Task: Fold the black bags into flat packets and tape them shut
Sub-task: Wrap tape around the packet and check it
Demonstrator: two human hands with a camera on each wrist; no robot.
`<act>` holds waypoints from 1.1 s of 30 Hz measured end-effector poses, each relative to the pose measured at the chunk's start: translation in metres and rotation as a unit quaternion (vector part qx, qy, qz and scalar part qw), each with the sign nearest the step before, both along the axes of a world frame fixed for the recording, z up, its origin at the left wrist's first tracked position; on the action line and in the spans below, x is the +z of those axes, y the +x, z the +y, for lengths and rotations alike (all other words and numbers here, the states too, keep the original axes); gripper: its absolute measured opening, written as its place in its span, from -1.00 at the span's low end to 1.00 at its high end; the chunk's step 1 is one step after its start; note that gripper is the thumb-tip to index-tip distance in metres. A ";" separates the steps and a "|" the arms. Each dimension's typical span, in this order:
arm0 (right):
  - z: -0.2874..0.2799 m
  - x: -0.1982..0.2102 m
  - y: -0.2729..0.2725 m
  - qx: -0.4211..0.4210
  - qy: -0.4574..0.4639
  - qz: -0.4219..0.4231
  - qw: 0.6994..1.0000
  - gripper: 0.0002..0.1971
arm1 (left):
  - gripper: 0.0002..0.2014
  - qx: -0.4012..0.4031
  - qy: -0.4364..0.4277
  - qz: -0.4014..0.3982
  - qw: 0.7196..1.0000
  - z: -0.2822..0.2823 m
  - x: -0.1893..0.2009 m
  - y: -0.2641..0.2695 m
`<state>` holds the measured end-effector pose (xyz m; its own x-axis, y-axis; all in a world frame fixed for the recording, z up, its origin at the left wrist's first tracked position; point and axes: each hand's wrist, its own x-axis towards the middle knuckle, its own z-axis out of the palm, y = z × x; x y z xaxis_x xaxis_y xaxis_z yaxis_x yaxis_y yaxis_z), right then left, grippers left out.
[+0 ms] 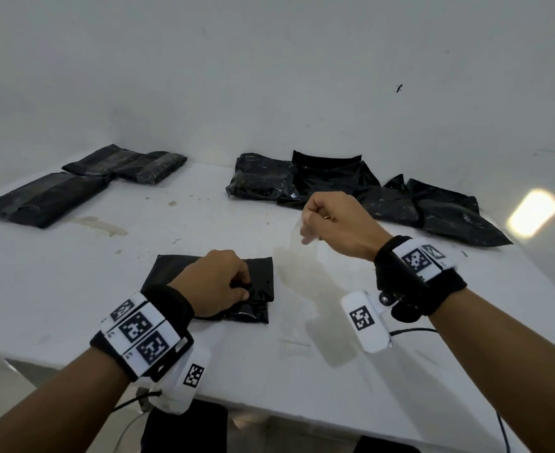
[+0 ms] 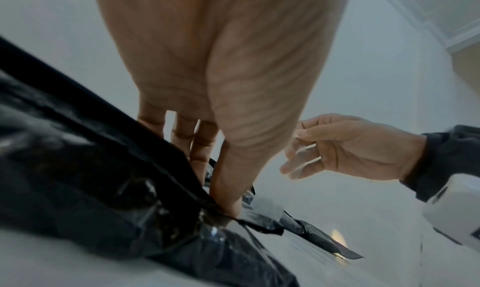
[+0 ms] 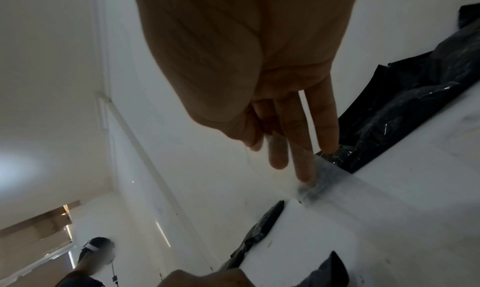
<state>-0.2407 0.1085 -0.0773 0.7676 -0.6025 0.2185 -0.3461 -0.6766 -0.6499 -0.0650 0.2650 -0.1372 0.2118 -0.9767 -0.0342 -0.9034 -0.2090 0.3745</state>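
Both hands are busy: my left hand (image 1: 218,282) presses and pinches the folded black bag (image 1: 259,273) down on the white table (image 1: 73,289), close in front of me. My right hand (image 1: 335,223) is up in the air, off to the right and a bit farther back, pinching what I think is a clear strip of tape (image 1: 305,235); it is hard to see. The bag's loose flap faces right, so the right hand is nearer to it.
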 end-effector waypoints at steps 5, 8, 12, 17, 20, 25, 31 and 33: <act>0.015 0.010 -0.008 -0.001 -0.014 -0.073 0.997 -0.81 | -0.86 0.000 -0.026 0.005 1.000 0.003 -0.003 -0.004; 0.024 0.028 -0.011 0.008 -0.023 -0.112 0.993 -0.80 | -0.87 -0.002 -0.046 0.019 0.999 0.005 -0.003 -0.007; 0.036 0.043 -0.013 0.008 -0.005 -0.140 0.990 -0.82 | -0.89 -0.010 -0.057 0.035 0.998 0.009 -0.005 -0.011; 0.053 0.060 -0.017 0.007 0.018 -0.180 0.983 -0.84 | -0.91 -0.025 -0.074 0.069 0.995 0.017 -0.003 -0.015; 0.063 0.069 -0.019 0.012 0.024 -0.207 0.978 -0.84 | -0.89 -0.037 -0.071 0.085 0.993 0.023 -0.001 -0.018; 0.074 0.087 -0.015 0.024 0.021 -0.248 0.968 -0.84 | -0.78 -0.054 -0.042 0.106 0.992 0.034 -0.003 -0.015; 0.079 0.108 -0.009 0.023 0.055 -0.309 0.949 -0.85 | -0.56 -0.081 -0.024 0.168 0.982 0.048 0.002 -0.016; 0.078 0.114 -0.005 0.023 0.076 -0.316 0.946 -0.85 | -0.47 -0.087 -0.016 0.219 0.972 0.053 0.005 -0.019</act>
